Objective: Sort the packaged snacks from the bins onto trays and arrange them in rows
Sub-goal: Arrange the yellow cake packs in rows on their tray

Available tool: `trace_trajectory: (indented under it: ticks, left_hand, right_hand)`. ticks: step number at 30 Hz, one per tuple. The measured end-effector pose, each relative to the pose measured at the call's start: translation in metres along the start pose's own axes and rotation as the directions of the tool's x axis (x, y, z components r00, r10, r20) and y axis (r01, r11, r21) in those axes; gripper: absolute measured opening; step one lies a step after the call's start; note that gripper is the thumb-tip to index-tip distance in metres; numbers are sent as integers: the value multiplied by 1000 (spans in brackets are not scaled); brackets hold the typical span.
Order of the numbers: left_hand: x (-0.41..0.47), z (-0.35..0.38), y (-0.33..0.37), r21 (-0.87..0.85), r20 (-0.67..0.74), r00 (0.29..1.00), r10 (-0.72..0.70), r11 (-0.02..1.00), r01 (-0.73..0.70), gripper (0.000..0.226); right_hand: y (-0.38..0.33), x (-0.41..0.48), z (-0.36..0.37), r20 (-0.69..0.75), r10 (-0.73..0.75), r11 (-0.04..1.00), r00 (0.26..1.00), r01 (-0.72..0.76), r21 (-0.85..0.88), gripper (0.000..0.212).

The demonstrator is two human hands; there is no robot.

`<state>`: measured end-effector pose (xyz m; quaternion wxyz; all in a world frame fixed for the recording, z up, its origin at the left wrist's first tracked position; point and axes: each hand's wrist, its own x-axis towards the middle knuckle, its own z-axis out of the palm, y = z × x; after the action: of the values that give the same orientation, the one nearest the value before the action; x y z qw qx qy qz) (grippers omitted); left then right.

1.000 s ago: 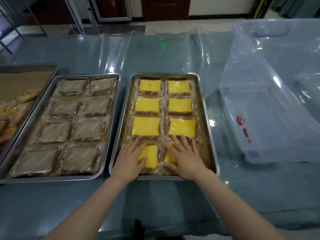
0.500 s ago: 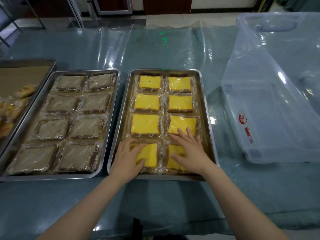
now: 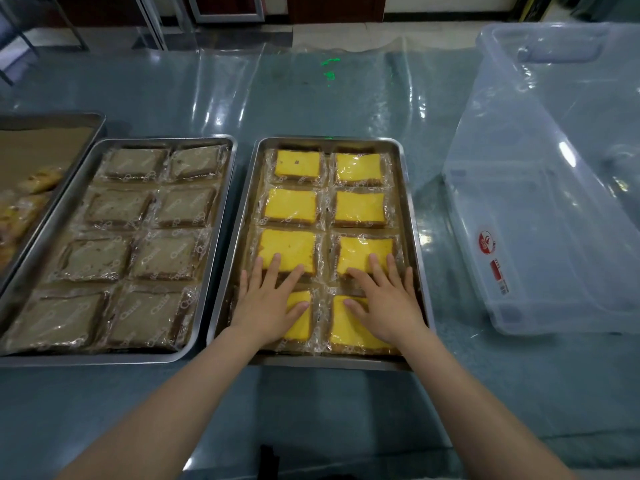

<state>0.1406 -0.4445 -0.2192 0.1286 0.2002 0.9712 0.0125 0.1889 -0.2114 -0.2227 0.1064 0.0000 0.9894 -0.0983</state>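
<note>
Pressing flat on the clear-wrapped yellow cake slices [image 3: 291,249] in the near rows of the rectangular steel tray [image 3: 414,216], my left grip [image 3: 268,306] and right grip [image 3: 384,303] lie wide, fingers straight, holding nothing. I judge this the squaring-up step; next, nudge the packets into line gently.

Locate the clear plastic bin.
Head view, right side: the clear plastic bin sits just right of the tray of yellow cakes, apart from it.

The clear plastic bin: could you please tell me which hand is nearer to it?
Right. The right hand rests in the tray, on the column beside the clear plastic bin; the left hand rests on the farther column.
</note>
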Motion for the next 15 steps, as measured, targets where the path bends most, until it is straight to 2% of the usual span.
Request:
trace_trajectory:
  ticks: [8,15]
  left_hand:
    - [-5,7,3,-13,-7,1000,-13,1000,13,67]
    - [-9,5,4,-24,-37,999,-14,1000,13,67]
  right_hand:
    - [-7,-6,2,-41,-29,992,999,24,-122,75]
    - [-9,-7,0,-17,-25,993,1000,23,-113,76]
